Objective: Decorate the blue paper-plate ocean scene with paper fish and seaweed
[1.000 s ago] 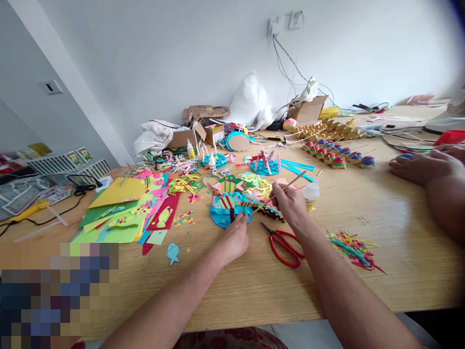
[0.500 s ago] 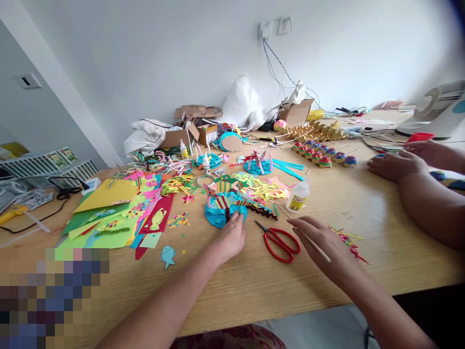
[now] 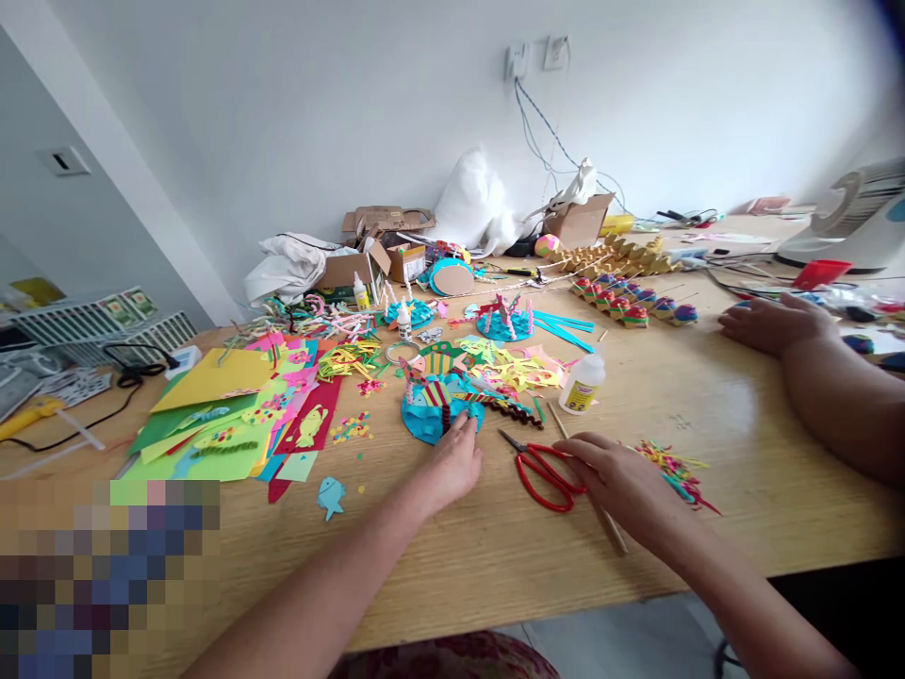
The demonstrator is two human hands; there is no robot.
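A round blue paper base (image 3: 421,422) carries a striped paper fish (image 3: 430,394), pink twisted stems and a dark brown fuzzy strip. My left hand (image 3: 456,462) has its fingers closed on the near right edge of this paper fish craft. To the right lie red-handled scissors (image 3: 544,476), blades pointing away to the left. My right hand (image 3: 622,481) hovers low over them, fingers stretched out, fingertips at the handle. A thin wooden stick (image 3: 614,534) runs beneath this hand, partly covered by it. Just beyond stands a white glue bottle (image 3: 582,387).
Coloured paper sheets (image 3: 205,424) and a blue paper fish (image 3: 330,497) lie left. Colourful scraps (image 3: 675,471) sit beside my right wrist. Behind are another blue craft (image 3: 505,323) and painted egg-carton pieces (image 3: 622,304). Another person's hand (image 3: 774,325) rests at right.
The wooden stick has gone from between my right fingers to under the hand. My right hand has moved onto the scissors' handle. One of the other person's hands has left view.
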